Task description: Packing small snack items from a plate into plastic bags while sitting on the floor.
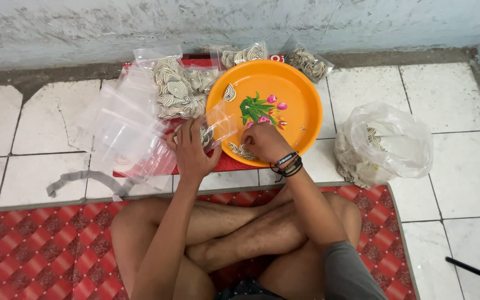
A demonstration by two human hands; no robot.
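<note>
Striped snack pieces (241,150) lay in a small heap at the near rim of the orange tray (301,105), and your right hand (263,142) sat right on that heap, fingers curled down and closed around a pinch of them. Your left hand (191,151), just left of the tray, was clamped on a small clear pouch (218,126) whose mouth leaned over the tray's left edge, a few pieces already showing inside.

To do this well, you needed the pouch mouth held open and kept tilted over the tray, so anything that slipped would fall back on the tray rather than on the tiles. Small pinches suited the narrow opening better than a full grab; these pieces looked thin and likely to crack under a hard squeeze.

One stray piece (229,93) rested on the tray's far left side, beside its painted flower.

Packages, counted off from the tray: a stack of empty clear zip pouches (119,125) lay well to its left, over a red sheet. Filled pouches (178,91) of the same beige-and-dark striped pieces sat touching its left rim, two more (245,54) just beyond its far edge and another (308,64) at its far right. To the tray's right, apart from it, a large crumpled clear bag (385,144) held the loose stock. No label could be made out on any of them.
</note>
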